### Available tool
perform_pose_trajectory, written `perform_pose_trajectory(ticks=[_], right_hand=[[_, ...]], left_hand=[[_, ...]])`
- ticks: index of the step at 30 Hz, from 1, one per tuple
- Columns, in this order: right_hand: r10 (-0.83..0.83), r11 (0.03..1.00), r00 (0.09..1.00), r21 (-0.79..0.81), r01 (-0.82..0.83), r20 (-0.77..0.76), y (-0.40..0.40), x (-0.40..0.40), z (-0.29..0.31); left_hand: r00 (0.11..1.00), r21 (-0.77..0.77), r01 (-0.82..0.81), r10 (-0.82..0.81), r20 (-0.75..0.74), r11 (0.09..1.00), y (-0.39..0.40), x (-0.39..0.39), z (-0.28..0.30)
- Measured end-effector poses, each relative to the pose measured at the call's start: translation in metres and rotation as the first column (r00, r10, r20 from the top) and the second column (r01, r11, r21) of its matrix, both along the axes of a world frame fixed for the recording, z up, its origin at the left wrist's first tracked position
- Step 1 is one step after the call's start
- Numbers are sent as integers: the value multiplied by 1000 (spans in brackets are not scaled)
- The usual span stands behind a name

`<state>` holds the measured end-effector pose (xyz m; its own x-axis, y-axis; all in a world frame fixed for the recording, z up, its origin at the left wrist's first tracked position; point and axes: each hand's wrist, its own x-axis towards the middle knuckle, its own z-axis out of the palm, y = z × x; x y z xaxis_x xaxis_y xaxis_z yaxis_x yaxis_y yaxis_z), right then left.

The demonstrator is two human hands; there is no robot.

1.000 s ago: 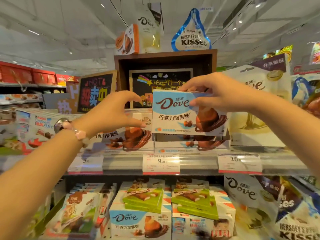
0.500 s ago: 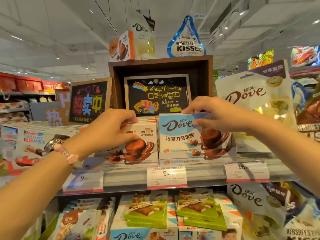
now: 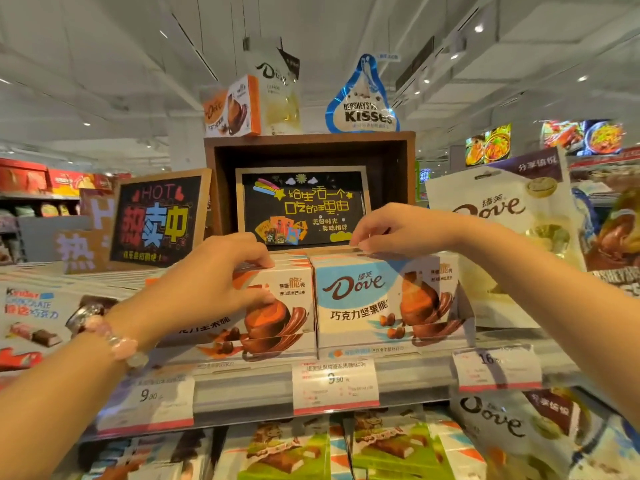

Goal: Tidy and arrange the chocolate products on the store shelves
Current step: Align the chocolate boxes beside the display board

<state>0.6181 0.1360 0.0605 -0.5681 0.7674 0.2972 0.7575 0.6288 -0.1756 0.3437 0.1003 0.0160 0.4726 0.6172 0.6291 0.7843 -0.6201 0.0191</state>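
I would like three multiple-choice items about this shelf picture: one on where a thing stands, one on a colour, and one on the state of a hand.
1. Where does the Hershey's Kisses bag stand?
A. on top of the wooden box
B. on the lower shelf
C. in the left hand

2. What colour is the top band on the front of the Dove box under the right hand?
A. green
B. light blue
C. red

3. What is the left hand doing?
A. hanging idle below the shelf
B. holding a price tag
C. gripping the orange Dove box

Answers:
1 A: the bag sits on the upper edge of the wooden box.
2 B: the band behind the Dove name is light blue.
3 C: its fingers curl over the box top and its thumb presses the front.
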Motion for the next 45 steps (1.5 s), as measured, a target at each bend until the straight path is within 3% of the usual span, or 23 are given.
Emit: perform_pose_trajectory(ticks=[6, 10, 12, 16, 22, 31, 39, 45], right_hand=[[-139, 949, 984, -270, 163, 107, 18, -1, 9], [-171, 904, 983, -408, 127, -72, 18, 5, -6], [-150, 930, 972, -360, 77, -179, 17, 5, -13], [-111, 990, 972, -111, 89, -208, 16, 6, -15], [-76, 971, 946, 193, 143, -316, 13, 9, -9], [-38, 917, 907, 346, 198, -419, 3, 10, 22], [46, 865, 886, 462, 195, -461, -12, 5, 39], [27, 859, 896, 469, 205, -443, -16, 6, 39]], left_hand=[[1000, 40, 24, -23, -3, 999, 2, 0, -1], [999, -43, 7, -9, -51, 999, 6, -2, 6], [994, -136, -58, 44, -103, 989, 9, -3, 15], [951, -222, -214, 151, -271, 951, 18, 0, 29], [941, -184, -178, 113, -320, 967, 20, 0, 34], [961, -216, -159, 101, -257, 963, 23, -5, 26], [957, -394, -225, 127, -260, 891, 31, 5, 31], [940, -358, -279, 178, -290, 891, 33, 6, 31]])
